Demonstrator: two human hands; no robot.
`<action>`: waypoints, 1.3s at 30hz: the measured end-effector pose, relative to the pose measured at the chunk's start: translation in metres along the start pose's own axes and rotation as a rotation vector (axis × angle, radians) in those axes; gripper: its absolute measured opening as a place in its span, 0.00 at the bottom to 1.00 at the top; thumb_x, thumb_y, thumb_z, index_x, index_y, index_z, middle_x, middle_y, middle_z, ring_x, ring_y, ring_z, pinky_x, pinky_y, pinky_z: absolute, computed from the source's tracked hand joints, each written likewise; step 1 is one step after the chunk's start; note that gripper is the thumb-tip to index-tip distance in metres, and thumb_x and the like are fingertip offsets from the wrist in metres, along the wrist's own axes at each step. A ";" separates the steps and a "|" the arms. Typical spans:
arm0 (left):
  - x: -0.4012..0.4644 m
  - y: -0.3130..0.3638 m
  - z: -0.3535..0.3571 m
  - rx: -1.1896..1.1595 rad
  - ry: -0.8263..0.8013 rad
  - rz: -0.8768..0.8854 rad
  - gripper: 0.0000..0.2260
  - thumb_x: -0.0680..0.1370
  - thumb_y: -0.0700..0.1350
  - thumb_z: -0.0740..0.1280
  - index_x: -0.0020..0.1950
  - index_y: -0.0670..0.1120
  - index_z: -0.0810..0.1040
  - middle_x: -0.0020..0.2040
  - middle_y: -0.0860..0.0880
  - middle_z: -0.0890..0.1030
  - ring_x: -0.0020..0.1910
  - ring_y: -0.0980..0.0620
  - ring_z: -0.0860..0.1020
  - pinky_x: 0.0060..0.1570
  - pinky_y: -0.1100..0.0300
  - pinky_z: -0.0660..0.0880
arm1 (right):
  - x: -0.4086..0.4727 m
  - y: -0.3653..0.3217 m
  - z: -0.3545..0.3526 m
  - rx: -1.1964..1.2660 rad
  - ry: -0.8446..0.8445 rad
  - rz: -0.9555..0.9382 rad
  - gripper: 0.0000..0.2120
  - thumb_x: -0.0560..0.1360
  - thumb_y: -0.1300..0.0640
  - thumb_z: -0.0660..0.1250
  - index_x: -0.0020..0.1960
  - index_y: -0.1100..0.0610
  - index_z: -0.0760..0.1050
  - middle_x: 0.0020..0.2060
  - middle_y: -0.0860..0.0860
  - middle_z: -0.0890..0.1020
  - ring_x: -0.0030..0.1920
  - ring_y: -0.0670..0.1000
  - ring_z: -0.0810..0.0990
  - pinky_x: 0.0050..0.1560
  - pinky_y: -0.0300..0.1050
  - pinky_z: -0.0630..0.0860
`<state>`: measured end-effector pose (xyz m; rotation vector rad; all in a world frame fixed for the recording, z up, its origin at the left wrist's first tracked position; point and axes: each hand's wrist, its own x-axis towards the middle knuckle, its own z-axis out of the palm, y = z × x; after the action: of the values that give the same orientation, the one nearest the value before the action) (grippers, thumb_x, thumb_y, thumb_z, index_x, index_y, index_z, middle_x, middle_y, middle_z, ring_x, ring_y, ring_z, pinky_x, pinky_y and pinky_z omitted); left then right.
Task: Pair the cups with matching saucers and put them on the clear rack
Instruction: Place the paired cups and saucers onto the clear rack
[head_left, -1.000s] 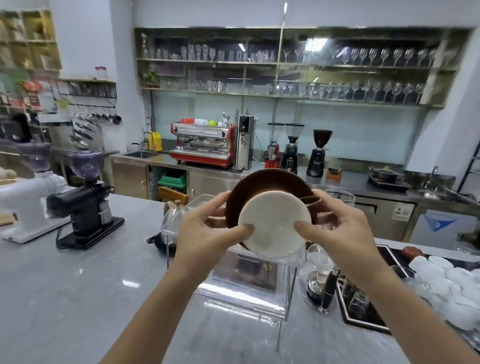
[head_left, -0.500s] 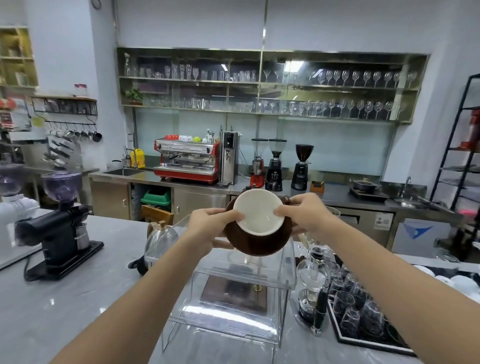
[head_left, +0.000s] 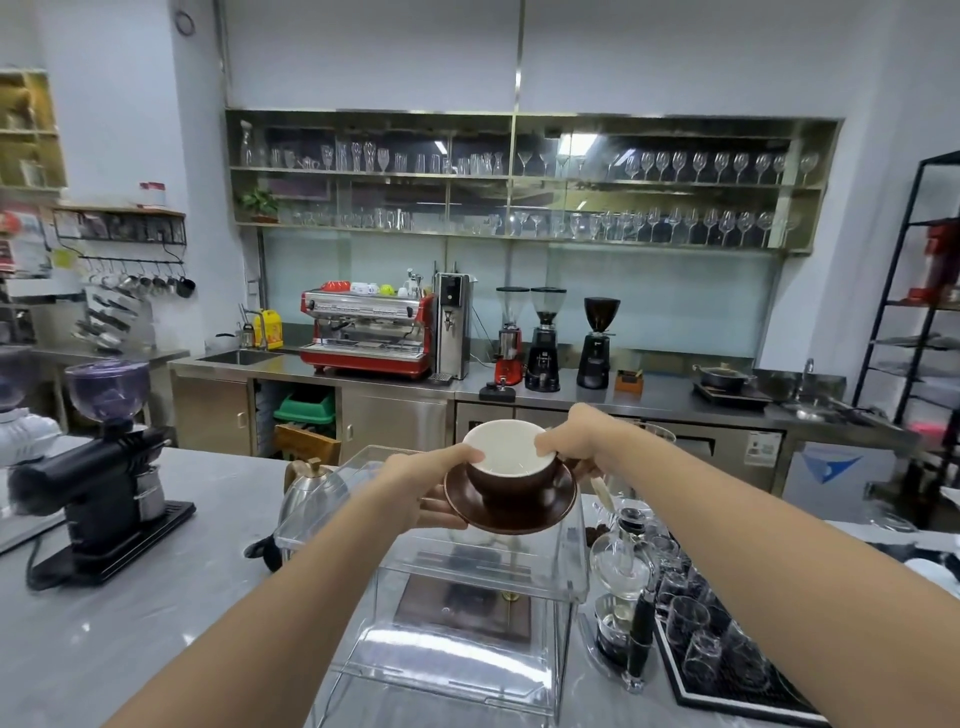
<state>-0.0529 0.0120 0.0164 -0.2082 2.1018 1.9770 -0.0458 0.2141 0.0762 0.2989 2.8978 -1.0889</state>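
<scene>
A brown cup (head_left: 511, 470) with a white inside sits upright on a matching brown saucer (head_left: 511, 509). I hold the pair level just above the top shelf of the clear rack (head_left: 457, 587) on the grey counter. My left hand (head_left: 421, 486) grips the saucer's left rim, with the thumb on the cup's rim. My right hand (head_left: 579, 439) holds the cup's right side, near its handle. The rack's top shelf under the saucer is bare, and its lower shelf shows through the clear plastic.
A steel kettle (head_left: 311, 488) stands just left of the rack, and a black grinder (head_left: 111, 493) stands further left. Right of the rack are a glass siphon brewer (head_left: 623, 571) and a black tray of several glasses (head_left: 722, 649). White cups lie at the far right edge.
The cup and saucer were tilted toward me, showing the cup's white inside; now they are level and upright. My hands have carried them forward, out over the rack's top.
</scene>
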 end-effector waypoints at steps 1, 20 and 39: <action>0.002 -0.001 0.000 0.005 -0.003 -0.002 0.21 0.68 0.49 0.81 0.53 0.39 0.80 0.34 0.39 0.87 0.34 0.41 0.88 0.28 0.54 0.83 | 0.002 0.001 0.000 -0.005 -0.015 0.006 0.09 0.75 0.61 0.68 0.47 0.60 0.68 0.36 0.55 0.76 0.28 0.52 0.75 0.18 0.33 0.65; 0.033 -0.007 0.007 0.113 0.002 0.011 0.26 0.68 0.54 0.81 0.55 0.37 0.79 0.34 0.40 0.87 0.34 0.42 0.88 0.26 0.56 0.82 | 0.027 0.016 0.012 -0.121 -0.073 0.033 0.08 0.77 0.60 0.63 0.52 0.64 0.70 0.39 0.56 0.75 0.31 0.50 0.71 0.27 0.38 0.66; 0.019 0.003 -0.004 0.268 0.069 0.014 0.30 0.76 0.64 0.70 0.59 0.37 0.78 0.49 0.38 0.84 0.37 0.44 0.87 0.29 0.57 0.84 | 0.027 0.023 -0.007 -0.062 -0.008 0.016 0.10 0.74 0.52 0.68 0.43 0.60 0.77 0.34 0.53 0.79 0.27 0.49 0.71 0.28 0.36 0.69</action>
<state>-0.0717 0.0098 0.0139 -0.2134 2.3885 1.6933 -0.0675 0.2405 0.0642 0.3142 2.9100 -0.9931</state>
